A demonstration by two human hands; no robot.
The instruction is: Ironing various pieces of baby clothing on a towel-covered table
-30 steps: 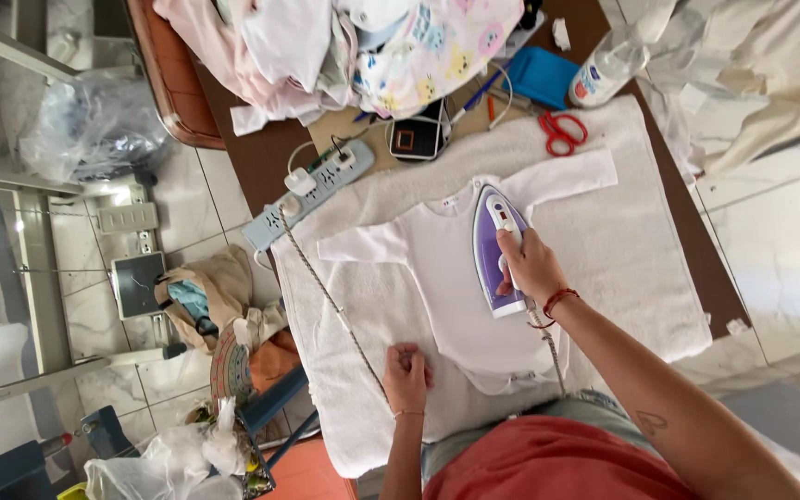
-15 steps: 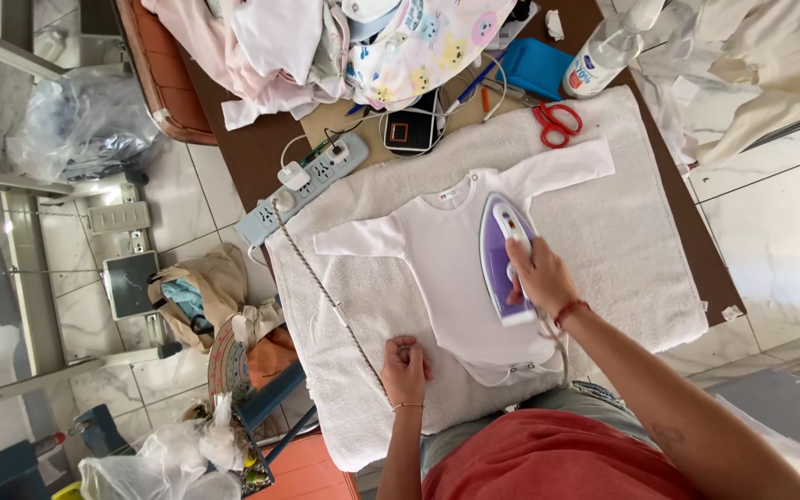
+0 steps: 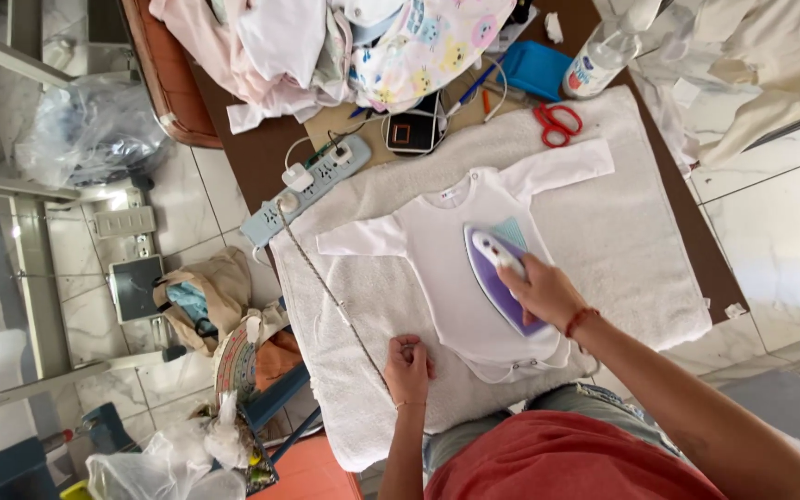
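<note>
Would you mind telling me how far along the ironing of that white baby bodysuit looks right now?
The white baby bodysuit lies spread flat on the towel. The right hand presses the purple iron on its front while the left hand holds the iron's cord near the towel's edge. The sleeves and a heap of clothes await.

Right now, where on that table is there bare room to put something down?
Free towel lies right of the bodysuit, below the scissors. A smaller strip lies between the cord and the left sleeve, above the left hand. The table's far edge is crowded: clothes pile, power strip, bottle. The right hand holds the iron.
</note>
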